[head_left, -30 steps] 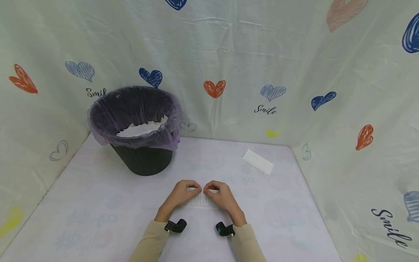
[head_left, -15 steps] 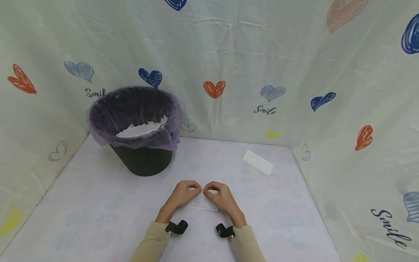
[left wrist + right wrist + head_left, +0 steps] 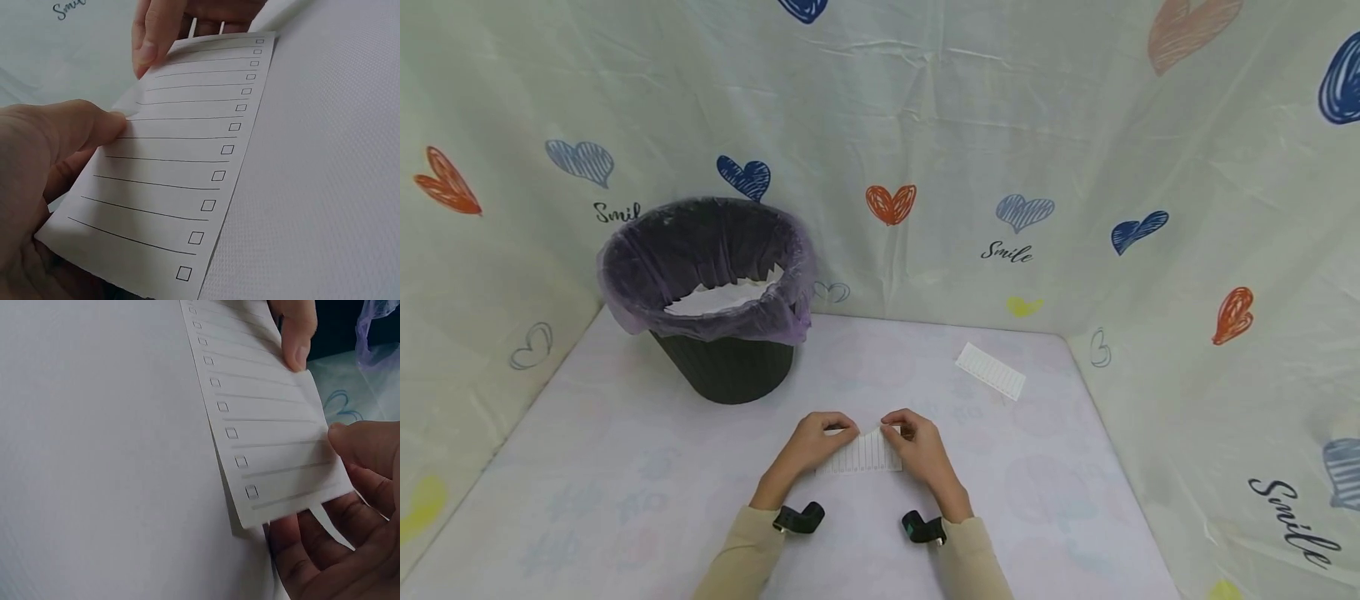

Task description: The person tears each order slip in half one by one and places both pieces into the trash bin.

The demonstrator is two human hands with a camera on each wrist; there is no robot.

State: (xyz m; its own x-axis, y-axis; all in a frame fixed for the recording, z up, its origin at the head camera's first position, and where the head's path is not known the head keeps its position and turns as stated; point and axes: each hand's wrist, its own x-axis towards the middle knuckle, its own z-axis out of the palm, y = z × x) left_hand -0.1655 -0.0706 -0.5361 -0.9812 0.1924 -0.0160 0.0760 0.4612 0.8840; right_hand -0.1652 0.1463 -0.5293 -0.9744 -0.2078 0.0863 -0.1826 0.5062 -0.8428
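Observation:
Both hands hold a white checklist sheet [image 3: 859, 454] low over the table, its printed lines and small boxes facing up. My left hand [image 3: 817, 440] pinches the sheet's far edge near the middle, thumb [image 3: 94, 122] on top and fingers underneath. Further right along that edge, my right hand [image 3: 917, 442] pinches it between thumb [image 3: 359, 440] and fingers. Between the two thumbs the far edge bends and looks uneven. The near edge with the boxes hangs free of both hands. In the right wrist view, thin white strips show among the right hand's fingers.
A black bin [image 3: 730, 367] with a purple liner [image 3: 797, 287] stands at the back left, white paper [image 3: 722, 298] inside it. Another checklist sheet [image 3: 991, 371] lies at the back right of the white table [image 3: 1060, 467]. A heart-printed curtain [image 3: 940, 125] surrounds the table.
My right hand has shifted right along the far edge, away from the left hand, which moved slightly left. The gap between the fingertips is wider and more of the sheet shows.

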